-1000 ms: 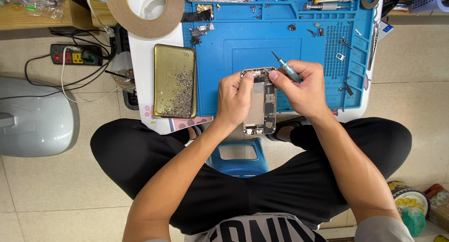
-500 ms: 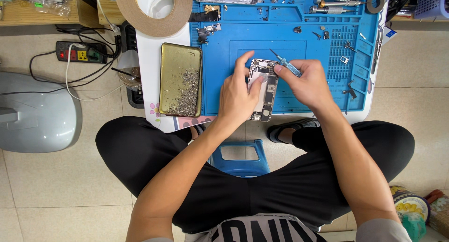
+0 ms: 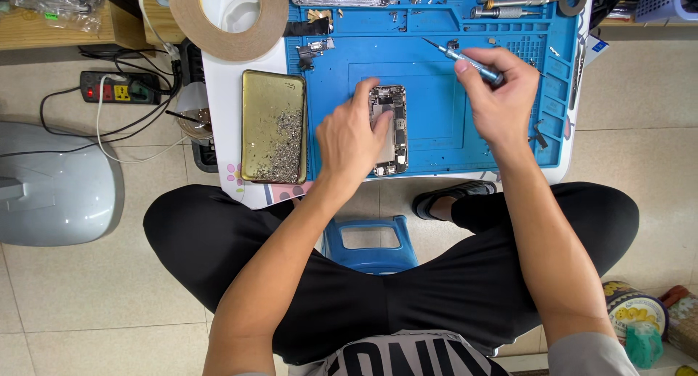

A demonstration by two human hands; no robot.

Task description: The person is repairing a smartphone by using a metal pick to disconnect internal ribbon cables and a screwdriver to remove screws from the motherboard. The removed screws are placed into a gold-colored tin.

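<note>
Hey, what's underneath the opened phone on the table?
The opened phone lies flat on the blue work mat. The left hand covers its left edge, so that side and the mat beneath can't be seen.

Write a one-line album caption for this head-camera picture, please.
Left hand steadies an opened phone on a blue repair mat; right hand holds a small screwdriver.

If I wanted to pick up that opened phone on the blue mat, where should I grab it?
Probably by its two long edges, near the far end, coming from above. The opened phone lies flat on the blue mat with its parts facing up, and the left hand already covers its left side.
</note>
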